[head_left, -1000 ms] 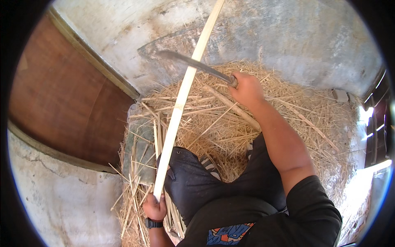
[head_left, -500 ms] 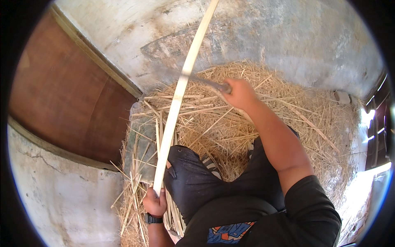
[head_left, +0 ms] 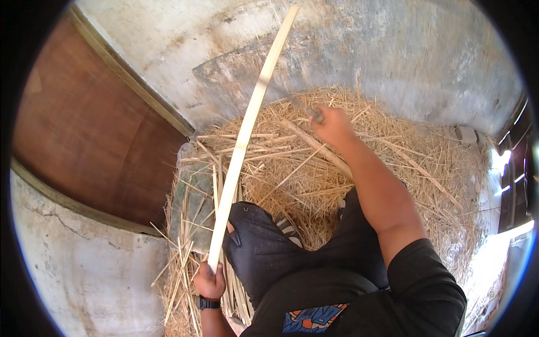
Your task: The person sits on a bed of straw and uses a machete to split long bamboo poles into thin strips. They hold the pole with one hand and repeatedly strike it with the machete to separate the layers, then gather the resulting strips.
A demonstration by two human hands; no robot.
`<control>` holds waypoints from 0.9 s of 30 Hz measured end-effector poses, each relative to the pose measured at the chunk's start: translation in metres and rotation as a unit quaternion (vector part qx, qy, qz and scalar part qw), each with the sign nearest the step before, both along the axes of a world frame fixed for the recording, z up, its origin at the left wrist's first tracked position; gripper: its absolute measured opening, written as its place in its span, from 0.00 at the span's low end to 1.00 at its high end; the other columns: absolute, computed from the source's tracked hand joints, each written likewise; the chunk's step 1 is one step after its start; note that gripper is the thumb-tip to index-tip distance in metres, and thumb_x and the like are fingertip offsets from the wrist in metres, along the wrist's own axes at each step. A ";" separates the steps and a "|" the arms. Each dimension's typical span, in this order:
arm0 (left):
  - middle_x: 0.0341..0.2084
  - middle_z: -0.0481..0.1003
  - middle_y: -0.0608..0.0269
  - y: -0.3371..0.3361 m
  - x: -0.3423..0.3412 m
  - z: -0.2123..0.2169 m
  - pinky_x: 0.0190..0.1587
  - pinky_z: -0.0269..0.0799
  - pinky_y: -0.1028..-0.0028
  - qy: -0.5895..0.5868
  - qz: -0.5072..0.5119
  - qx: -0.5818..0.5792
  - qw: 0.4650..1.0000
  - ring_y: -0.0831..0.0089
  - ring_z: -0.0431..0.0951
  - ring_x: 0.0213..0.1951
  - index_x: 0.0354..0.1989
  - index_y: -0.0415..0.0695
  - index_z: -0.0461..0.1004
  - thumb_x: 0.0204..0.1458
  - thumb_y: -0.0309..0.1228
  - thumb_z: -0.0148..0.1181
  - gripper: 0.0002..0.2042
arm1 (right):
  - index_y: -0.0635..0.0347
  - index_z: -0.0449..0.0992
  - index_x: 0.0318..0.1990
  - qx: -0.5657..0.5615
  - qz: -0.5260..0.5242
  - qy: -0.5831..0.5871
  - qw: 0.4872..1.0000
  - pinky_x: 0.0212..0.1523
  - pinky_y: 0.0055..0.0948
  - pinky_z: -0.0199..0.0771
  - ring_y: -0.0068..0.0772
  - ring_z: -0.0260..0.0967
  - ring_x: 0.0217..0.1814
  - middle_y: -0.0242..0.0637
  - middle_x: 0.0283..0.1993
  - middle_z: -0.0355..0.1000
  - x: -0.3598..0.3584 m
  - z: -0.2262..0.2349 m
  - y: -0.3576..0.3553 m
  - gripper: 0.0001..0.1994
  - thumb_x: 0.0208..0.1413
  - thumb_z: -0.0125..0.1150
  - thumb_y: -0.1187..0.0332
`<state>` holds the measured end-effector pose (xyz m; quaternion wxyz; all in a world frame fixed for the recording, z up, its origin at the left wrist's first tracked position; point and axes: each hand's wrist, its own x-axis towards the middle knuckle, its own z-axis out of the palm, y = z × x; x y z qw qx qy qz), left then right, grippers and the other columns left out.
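My left hand [head_left: 210, 281], with a dark watch at its wrist, grips the lower end of a long, pale strip that looks like split bamboo [head_left: 241, 140]. The strip slants up and to the right, past my left knee, and its far tip shows against the wall. My right hand [head_left: 335, 126] is closed round the handle of a long-bladed knife [head_left: 300, 105]. Motion smears the blade, which reaches left to the upper part of the strip; whether it touches or only crosses it I cannot tell.
Shavings and thin strips [head_left: 314, 180] cover the floor around my legs, with a stick [head_left: 317, 144] lying among them. More cut strips [head_left: 182, 269] lie beside my left arm. A weathered wall [head_left: 393, 62] stands ahead, and a brown panel [head_left: 101, 129] at the left.
The knife has moved farther up the strip, away from me. The strip has shifted slightly, and its far tip now shows. My left hand keeps its grip, a little lower.
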<state>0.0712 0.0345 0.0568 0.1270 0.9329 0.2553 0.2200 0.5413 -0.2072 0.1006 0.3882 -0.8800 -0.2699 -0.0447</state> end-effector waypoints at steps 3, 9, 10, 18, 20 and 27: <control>0.19 0.75 0.46 0.003 -0.014 -0.001 0.25 0.71 0.57 0.021 0.012 0.021 1.000 0.44 0.77 0.23 0.32 0.41 0.71 0.53 0.32 0.68 0.11 | 0.54 0.80 0.40 0.003 -0.046 -0.031 0.998 0.30 0.38 0.78 0.35 0.76 0.28 0.39 0.31 0.78 0.005 -0.004 -0.003 0.08 0.53 0.67 0.66; 0.19 0.74 0.46 0.001 -0.005 -0.009 0.24 0.70 0.56 0.002 -0.009 -0.008 1.000 0.43 0.77 0.22 0.31 0.41 0.71 0.52 0.32 0.69 0.12 | 0.53 0.77 0.34 -0.073 0.187 -0.278 0.940 0.38 0.39 0.77 0.36 0.76 0.35 0.34 0.29 0.75 -0.046 0.001 0.020 0.06 0.52 0.67 0.66; 0.19 0.74 0.46 0.001 -0.005 -0.008 0.24 0.70 0.56 -0.002 -0.012 -0.008 1.000 0.43 0.77 0.21 0.31 0.41 0.71 0.52 0.32 0.69 0.12 | 0.53 0.77 0.33 -0.093 0.202 -0.303 0.927 0.39 0.39 0.77 0.36 0.76 0.36 0.34 0.29 0.75 -0.051 0.011 0.020 0.06 0.51 0.68 0.66; 0.18 0.74 0.47 0.022 -0.047 0.003 0.23 0.70 0.56 0.066 0.019 0.028 0.997 0.44 0.77 0.21 0.32 0.40 0.71 0.51 0.32 0.70 0.12 | 0.53 0.78 0.34 0.019 -0.065 -0.015 0.998 0.36 0.35 0.81 0.31 0.78 0.33 0.32 0.31 0.78 0.009 0.005 -0.017 0.06 0.53 0.69 0.66; 0.18 0.74 0.47 0.016 -0.043 0.001 0.23 0.70 0.56 0.050 0.009 0.026 0.998 0.44 0.77 0.22 0.32 0.40 0.71 0.51 0.32 0.69 0.12 | 0.53 0.79 0.35 0.005 -0.008 -0.004 1.000 0.36 0.35 0.81 0.32 0.79 0.33 0.32 0.31 0.79 0.001 0.005 -0.012 0.06 0.52 0.69 0.67; 0.20 0.76 0.45 0.009 -0.010 -0.007 0.26 0.73 0.56 0.013 0.007 0.004 1.000 0.44 0.78 0.24 0.34 0.41 0.73 0.51 0.32 0.69 0.11 | 0.54 0.79 0.36 -0.103 0.222 -0.316 0.917 0.37 0.42 0.78 0.39 0.78 0.34 0.40 0.31 0.78 -0.043 0.021 0.013 0.08 0.48 0.66 0.68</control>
